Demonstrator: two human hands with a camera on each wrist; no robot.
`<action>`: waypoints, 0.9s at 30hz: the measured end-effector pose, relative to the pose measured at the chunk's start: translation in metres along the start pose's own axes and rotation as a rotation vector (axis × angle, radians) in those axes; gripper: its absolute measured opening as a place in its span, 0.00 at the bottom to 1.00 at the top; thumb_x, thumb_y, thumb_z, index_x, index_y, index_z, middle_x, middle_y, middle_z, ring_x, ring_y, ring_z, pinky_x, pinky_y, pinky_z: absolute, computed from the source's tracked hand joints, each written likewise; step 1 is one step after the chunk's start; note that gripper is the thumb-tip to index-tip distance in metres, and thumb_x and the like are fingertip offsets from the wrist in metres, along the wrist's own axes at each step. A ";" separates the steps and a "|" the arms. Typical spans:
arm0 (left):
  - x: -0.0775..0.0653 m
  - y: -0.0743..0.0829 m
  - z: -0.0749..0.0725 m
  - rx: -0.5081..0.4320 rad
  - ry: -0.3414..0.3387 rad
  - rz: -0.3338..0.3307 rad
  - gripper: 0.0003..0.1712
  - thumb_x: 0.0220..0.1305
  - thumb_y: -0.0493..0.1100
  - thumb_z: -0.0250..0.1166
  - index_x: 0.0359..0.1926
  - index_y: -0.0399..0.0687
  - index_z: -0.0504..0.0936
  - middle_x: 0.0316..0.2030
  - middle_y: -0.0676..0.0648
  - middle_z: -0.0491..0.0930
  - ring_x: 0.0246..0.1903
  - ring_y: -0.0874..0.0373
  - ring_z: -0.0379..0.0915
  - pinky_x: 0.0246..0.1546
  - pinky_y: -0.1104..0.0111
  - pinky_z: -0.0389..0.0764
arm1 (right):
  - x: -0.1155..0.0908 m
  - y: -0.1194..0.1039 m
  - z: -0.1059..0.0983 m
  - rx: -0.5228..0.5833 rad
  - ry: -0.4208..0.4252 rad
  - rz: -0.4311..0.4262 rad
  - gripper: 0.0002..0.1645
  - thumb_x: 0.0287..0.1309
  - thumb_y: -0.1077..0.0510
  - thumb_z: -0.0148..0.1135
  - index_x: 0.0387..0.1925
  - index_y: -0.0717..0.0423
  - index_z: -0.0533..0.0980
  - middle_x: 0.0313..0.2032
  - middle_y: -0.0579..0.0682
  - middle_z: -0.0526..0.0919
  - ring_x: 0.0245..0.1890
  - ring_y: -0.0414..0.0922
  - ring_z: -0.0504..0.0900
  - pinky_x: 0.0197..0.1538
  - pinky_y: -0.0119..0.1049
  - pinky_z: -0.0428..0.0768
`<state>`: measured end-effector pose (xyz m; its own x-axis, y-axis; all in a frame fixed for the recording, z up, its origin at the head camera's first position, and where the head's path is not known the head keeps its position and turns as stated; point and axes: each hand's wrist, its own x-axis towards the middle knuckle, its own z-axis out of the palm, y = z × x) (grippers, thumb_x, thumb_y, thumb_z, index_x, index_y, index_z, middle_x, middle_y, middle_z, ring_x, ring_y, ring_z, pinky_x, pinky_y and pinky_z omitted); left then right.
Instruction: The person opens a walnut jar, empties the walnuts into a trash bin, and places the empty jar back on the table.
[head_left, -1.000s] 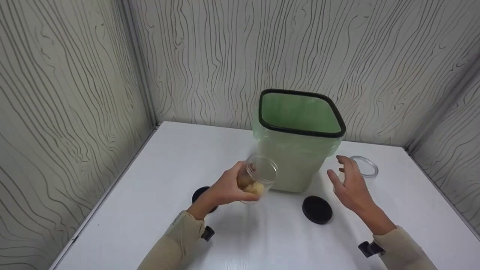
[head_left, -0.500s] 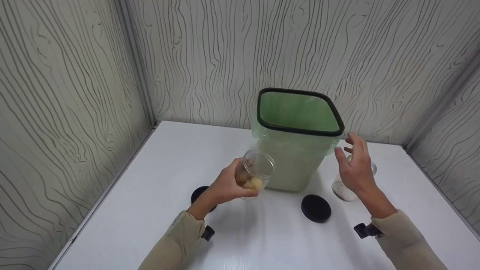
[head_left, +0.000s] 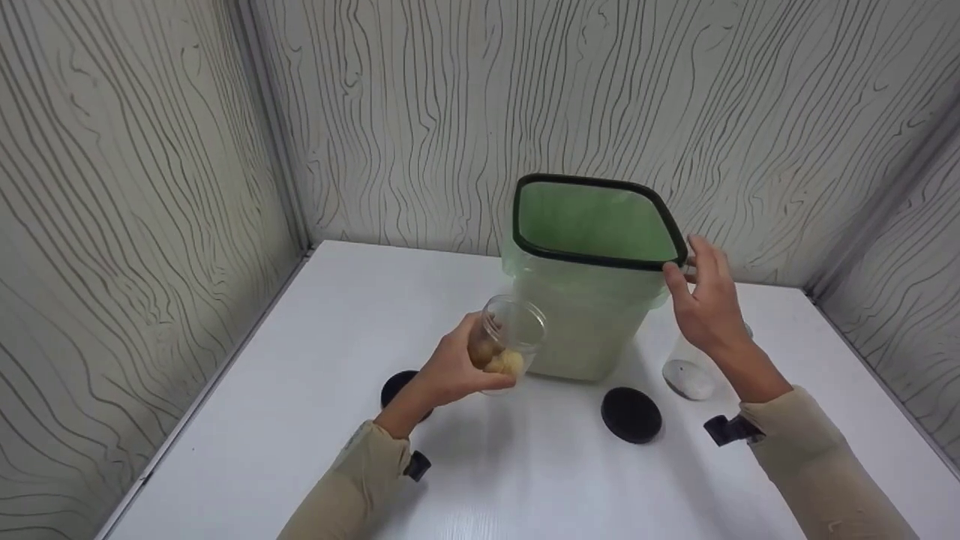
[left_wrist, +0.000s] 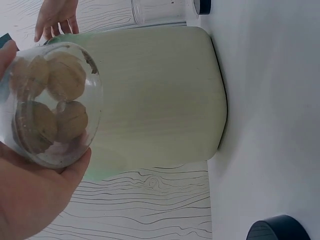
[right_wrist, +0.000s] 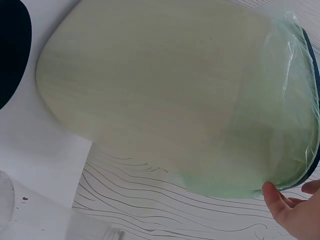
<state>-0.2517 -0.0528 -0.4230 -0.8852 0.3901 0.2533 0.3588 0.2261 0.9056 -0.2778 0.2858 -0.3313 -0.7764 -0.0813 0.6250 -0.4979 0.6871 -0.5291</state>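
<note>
My left hand (head_left: 450,366) grips a clear jar (head_left: 529,319) without a lid, tilted in front of the trash can. Several tan, round, walnut-like pieces (left_wrist: 67,77) lie inside it, seen through its bottom in the left wrist view. The pale trash can (head_left: 585,337) stands upright, lined with a green plastic bag (head_left: 600,217) under a black rim ring (head_left: 600,261). At the can's right corner, my right hand (head_left: 705,307) touches the rim, its thumb (right_wrist: 272,197) on the bag's edge and its fingers loosely bent on the outer side.
One black lid (head_left: 631,415) lies before the can; another black lid (head_left: 397,386) is partly hidden by the left wrist. A second clear jar (head_left: 686,375) stands right of the can, partly behind the right hand. Patterned panels (head_left: 420,112) enclose the white table (head_left: 262,420).
My right hand has moved up and away from beside the second jar to the can's rim, uncovering part of that jar. The left hand and its jar have hardly moved.
</note>
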 end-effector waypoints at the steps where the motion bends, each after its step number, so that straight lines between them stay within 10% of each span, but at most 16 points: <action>1: 0.000 0.001 0.000 -0.003 0.000 -0.001 0.53 0.44 0.52 0.77 0.67 0.52 0.57 0.59 0.50 0.67 0.54 0.53 0.67 0.54 0.56 0.72 | 0.002 -0.001 -0.001 -0.003 -0.011 0.005 0.34 0.70 0.51 0.45 0.69 0.67 0.53 0.64 0.68 0.55 0.57 0.63 0.65 0.55 0.57 0.67; 27: 0.004 0.017 -0.020 0.017 0.095 0.066 0.52 0.45 0.51 0.76 0.68 0.47 0.57 0.59 0.48 0.68 0.55 0.54 0.68 0.51 0.61 0.74 | 0.030 -0.002 0.006 -0.034 -0.107 0.069 0.35 0.73 0.50 0.34 0.69 0.72 0.50 0.67 0.70 0.53 0.68 0.63 0.51 0.66 0.58 0.50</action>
<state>-0.2553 -0.0658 -0.3999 -0.8832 0.3189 0.3440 0.4215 0.2178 0.8803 -0.3022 0.2770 -0.3149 -0.8458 -0.1082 0.5224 -0.4300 0.7179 -0.5475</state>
